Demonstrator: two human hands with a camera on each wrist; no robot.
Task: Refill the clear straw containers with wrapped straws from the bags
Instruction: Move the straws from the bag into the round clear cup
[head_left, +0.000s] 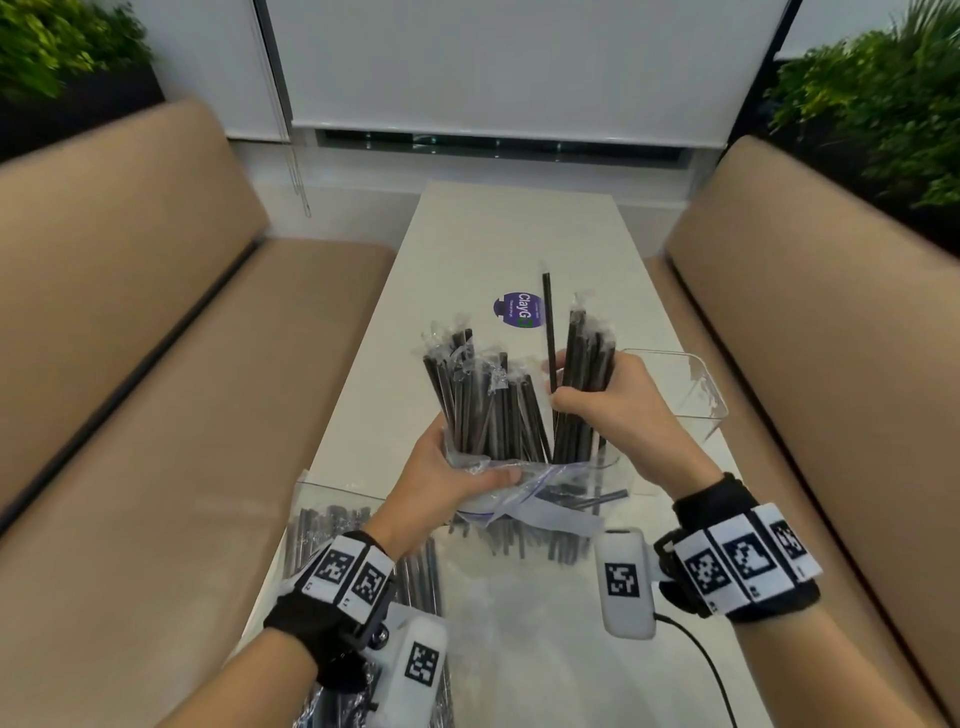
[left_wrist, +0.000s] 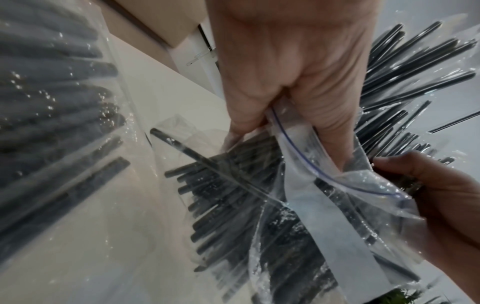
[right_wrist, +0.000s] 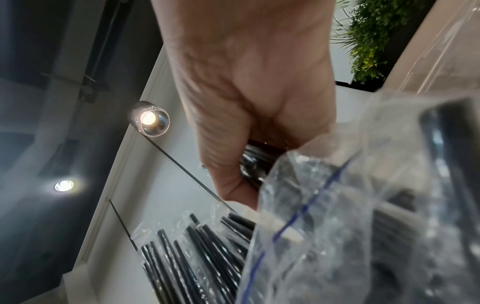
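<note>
Left hand (head_left: 451, 470) is clamped around the crumpled mouth of the zip bag (head_left: 524, 493), thumb across the front, holding it up over the table (head_left: 519, 234). Right hand (head_left: 613, 400) is wrapped around a fat bundle of wrapped straws (head_left: 584, 374), fingers curled tight on them, at about 3 o'clock from the bag.

The straws still in the bag (head_left: 483, 405) stand nearly upright, long axis running toward 12 o'clock, tips fanning out a bit toward 11. The right hand's bundle stands about the same way, with one single straw (head_left: 548, 327) poking up higher than the rest. A few loose straws lie flat under the bag, pointing roughly 3 o'clock.

The clear container (head_left: 680, 395) sits at about 3 o'clock of the right hand, close to the table's right edge, open side up. Another bag of straws (head_left: 332, 525) lies at 7 o'clock by the near left edge. A purple sticker (head_left: 514, 310) sits at 12 o'clock. Tan benches (head_left: 130, 312) run along both long sides of the table, so the open room is down the middle toward 12.
</note>
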